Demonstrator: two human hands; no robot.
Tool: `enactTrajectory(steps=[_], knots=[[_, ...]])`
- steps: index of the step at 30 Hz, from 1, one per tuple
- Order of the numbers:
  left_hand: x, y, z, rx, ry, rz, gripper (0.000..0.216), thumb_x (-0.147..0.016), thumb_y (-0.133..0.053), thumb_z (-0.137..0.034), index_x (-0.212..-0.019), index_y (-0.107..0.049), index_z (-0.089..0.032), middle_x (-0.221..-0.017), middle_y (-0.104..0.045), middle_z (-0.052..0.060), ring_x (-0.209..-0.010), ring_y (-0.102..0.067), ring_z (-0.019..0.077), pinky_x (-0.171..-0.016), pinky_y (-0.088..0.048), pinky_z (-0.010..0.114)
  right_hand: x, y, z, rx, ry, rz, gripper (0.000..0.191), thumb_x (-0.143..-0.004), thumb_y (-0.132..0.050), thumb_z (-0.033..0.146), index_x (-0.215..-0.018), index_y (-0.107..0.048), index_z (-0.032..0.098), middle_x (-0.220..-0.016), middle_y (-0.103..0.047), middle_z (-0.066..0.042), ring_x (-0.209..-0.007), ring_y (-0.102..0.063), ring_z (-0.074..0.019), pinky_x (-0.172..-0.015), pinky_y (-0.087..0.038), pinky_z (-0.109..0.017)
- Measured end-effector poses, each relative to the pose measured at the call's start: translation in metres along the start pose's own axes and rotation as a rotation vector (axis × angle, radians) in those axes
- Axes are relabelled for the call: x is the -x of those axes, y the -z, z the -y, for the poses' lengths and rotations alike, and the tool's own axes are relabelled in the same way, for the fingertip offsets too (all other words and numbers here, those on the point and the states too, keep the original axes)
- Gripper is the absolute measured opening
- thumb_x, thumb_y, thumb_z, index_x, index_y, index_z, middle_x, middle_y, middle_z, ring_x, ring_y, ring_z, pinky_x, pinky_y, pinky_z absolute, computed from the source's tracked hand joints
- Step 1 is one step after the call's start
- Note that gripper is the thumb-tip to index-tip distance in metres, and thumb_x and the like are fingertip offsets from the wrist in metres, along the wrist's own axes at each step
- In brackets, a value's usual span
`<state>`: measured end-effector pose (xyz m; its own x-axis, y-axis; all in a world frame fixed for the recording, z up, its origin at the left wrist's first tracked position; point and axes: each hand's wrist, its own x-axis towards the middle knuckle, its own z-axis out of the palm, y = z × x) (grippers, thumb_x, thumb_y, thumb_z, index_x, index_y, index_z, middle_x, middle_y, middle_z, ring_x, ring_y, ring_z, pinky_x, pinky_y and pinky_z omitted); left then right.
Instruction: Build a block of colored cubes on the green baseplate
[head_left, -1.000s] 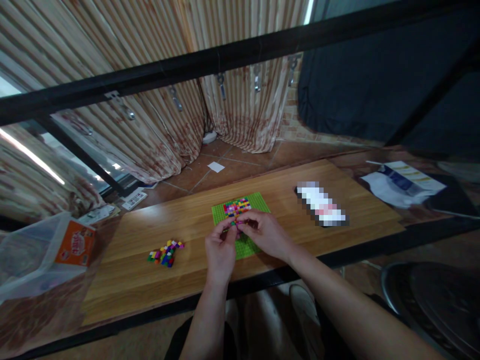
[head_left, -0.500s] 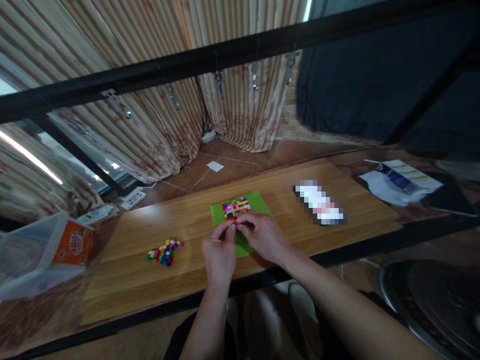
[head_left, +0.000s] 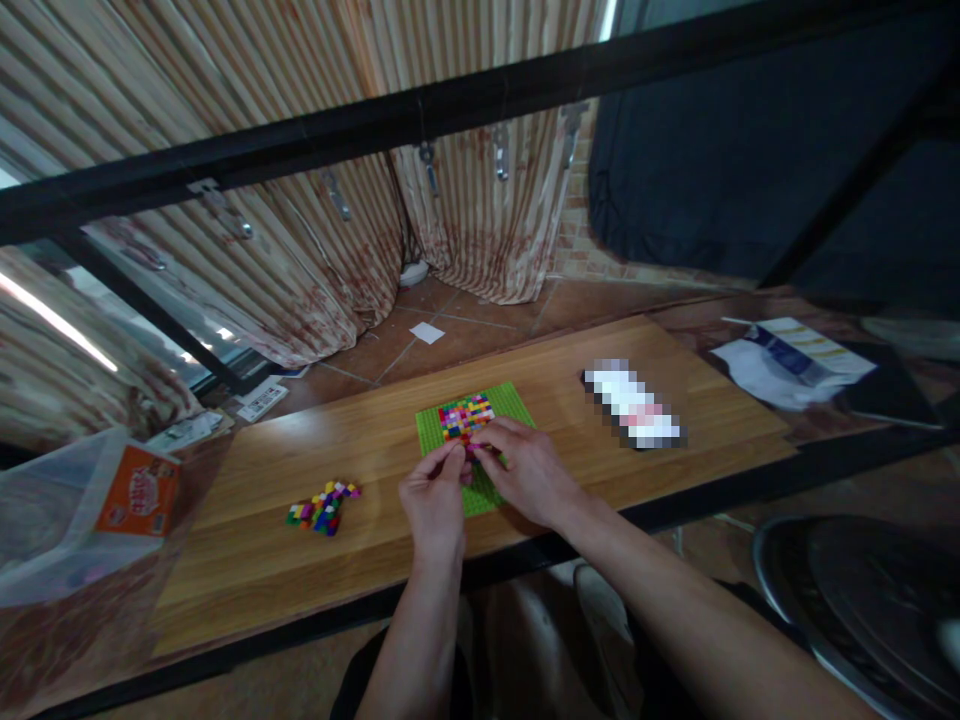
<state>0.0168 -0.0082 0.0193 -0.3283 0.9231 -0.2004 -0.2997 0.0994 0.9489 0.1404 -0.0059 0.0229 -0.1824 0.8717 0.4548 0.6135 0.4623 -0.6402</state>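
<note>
A green baseplate (head_left: pixel 517 400) lies on the wooden table, bearing a block of multicoloured building bricks (head_left: pixel 466 412) set in rows. Over the near part of the plate, the fingers of my right hand (head_left: pixel 531 475) are pinched on a small magenta brick (head_left: pixel 472 449) at the lower edge of the rows. Close beside it on the left is my left hand (head_left: pixel 435 500), thumb and forefinger pressed together; whatever is between them is too small to make out. Both hands hide part of the plate. Loose coloured bricks (head_left: pixel 324 508) lie in a pile farther left.
A phone-like object (head_left: pixel 634 405), pixelated, rests on the table (head_left: pixel 247 570) to the right. Beyond the left end stands a clear plastic bin (head_left: pixel 60 530) with an orange label. Papers (head_left: pixel 795 360) lie past the right end. A black bar (head_left: pixel 315 140) crosses before the curtains.
The left fingertips have drawn slightly apart from the right ones at the magenta brick. The view has shifted a little; the plate and loose pile look unchanged.
</note>
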Motion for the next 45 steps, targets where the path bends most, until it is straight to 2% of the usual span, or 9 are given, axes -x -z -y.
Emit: enactTrajectory(steps=[4, 7, 12, 18, 23, 30, 36, 41, 45], knots=[[-0.003, 0.003, -0.004, 0.096, 0.098, 0.025, 0.026, -0.056, -0.082, -0.024, -0.079, -0.075, -0.013, -0.066, -0.07, 0.001, -0.058, -0.061, 0.009, -0.06, -0.05, 0.022, 0.001, 0.006, -0.002, 0.007, 0.03, -0.057, 0.014, -0.092, -0.054, 0.016, -0.089, -0.067, 0.02, -0.094, -0.069, -0.006, -0.089, -0.063, -0.0178, -0.08, -0.048, -0.03], [-0.005, 0.004, 0.0, -0.084, -0.056, 0.073, 0.022, -0.064, -0.076, -0.023, -0.085, -0.075, -0.015, -0.071, -0.071, 0.002, -0.061, -0.063, 0.0112, -0.062, -0.051, 0.025, -0.001, 0.012, -0.004, -0.04, -0.059, -0.146, 0.013, -0.091, -0.055, 0.017, -0.091, -0.068, 0.02, -0.09, -0.069, -0.004, -0.081, -0.063, -0.0167, -0.075, -0.049, -0.029], [-0.008, 0.006, 0.01, -0.532, -0.369, 0.132, 0.013, -0.078, -0.064, -0.02, -0.087, -0.073, -0.017, -0.084, -0.074, 0.004, -0.078, -0.069, 0.017, -0.075, -0.053, 0.031, -0.004, 0.021, -0.011, -0.108, -0.194, -0.285, 0.012, -0.088, -0.058, 0.023, -0.089, -0.069, 0.02, -0.082, -0.068, -0.003, -0.07, -0.061, -0.0152, -0.067, -0.048, -0.028], [-0.003, 0.004, 0.007, -0.892, -0.563, 0.176, 0.018, -0.086, -0.057, -0.016, -0.095, -0.072, -0.02, -0.093, -0.074, 0.005, -0.085, -0.069, 0.0187, -0.078, -0.052, 0.032, -0.005, 0.023, -0.016, -0.137, -0.239, -0.3, 0.014, -0.087, -0.059, 0.027, -0.088, -0.071, 0.02, -0.08, -0.068, -0.003, -0.067, -0.06, -0.0153, -0.066, -0.047, -0.029], [-0.001, -0.002, 0.005, -1.048, -0.706, 0.178, 0.021, -0.089, -0.055, -0.016, -0.097, -0.073, -0.022, -0.1, -0.073, 0.005, -0.09, -0.068, 0.0186, -0.081, -0.051, 0.032, -0.006, 0.02, -0.019, -0.176, -0.247, -0.311, 0.013, -0.086, -0.06, 0.028, -0.086, -0.071, 0.02, -0.081, -0.07, -0.003, -0.068, -0.061, -0.0153, -0.066, -0.048, -0.028], [-0.009, -0.005, 0.013, -1.086, -0.829, 0.172, 0.017, -0.086, -0.06, -0.018, -0.09, -0.075, -0.024, -0.095, -0.071, 0.005, -0.09, -0.065, 0.0205, -0.083, -0.05, 0.034, -0.007, 0.021, -0.02, -0.189, -0.265, -0.313, 0.014, -0.086, -0.061, 0.027, -0.086, -0.072, 0.019, -0.079, -0.07, -0.003, -0.066, -0.06, -0.0147, -0.064, -0.046, -0.027], [-0.011, -0.006, 0.015, -1.038, -0.835, 0.156, 0.013, -0.083, -0.062, -0.016, -0.085, -0.073, -0.023, -0.09, -0.069, 0.004, -0.087, -0.064, 0.0199, -0.081, -0.049, 0.034, -0.007, 0.019, -0.024, -0.206, -0.302, -0.296, 0.016, -0.084, -0.061, 0.031, -0.085, -0.073, 0.02, -0.078, -0.07, -0.003, -0.066, -0.06, -0.0152, -0.064, -0.046, -0.029], [-0.012, -0.006, 0.016, -1.039, -0.859, 0.146, 0.013, -0.083, -0.062, -0.015, -0.084, -0.072, -0.022, -0.089, -0.069, 0.004, -0.086, -0.063, 0.0192, -0.079, -0.047, 0.032, -0.008, 0.007, -0.034, -0.444, -0.44, -0.281, 0.018, -0.076, -0.066, 0.035, -0.08, -0.073, 0.018, -0.076, -0.072, -0.003, -0.067, -0.062, -0.0158, -0.065, -0.047, -0.029], [-0.012, -0.004, 0.019, -1.042, -0.901, 0.15, 0.013, -0.085, -0.061, -0.017, -0.084, -0.073, -0.022, -0.088, -0.069, 0.004, -0.084, -0.062, 0.0188, -0.078, -0.047, 0.032, -0.012, -0.002, -0.038, -0.703, -0.606, -0.324, 0.022, -0.066, -0.072, 0.037, -0.074, -0.071, 0.017, -0.062, -0.065, 0.0, -0.057, -0.055, -0.0128, -0.056, -0.043, -0.027]])
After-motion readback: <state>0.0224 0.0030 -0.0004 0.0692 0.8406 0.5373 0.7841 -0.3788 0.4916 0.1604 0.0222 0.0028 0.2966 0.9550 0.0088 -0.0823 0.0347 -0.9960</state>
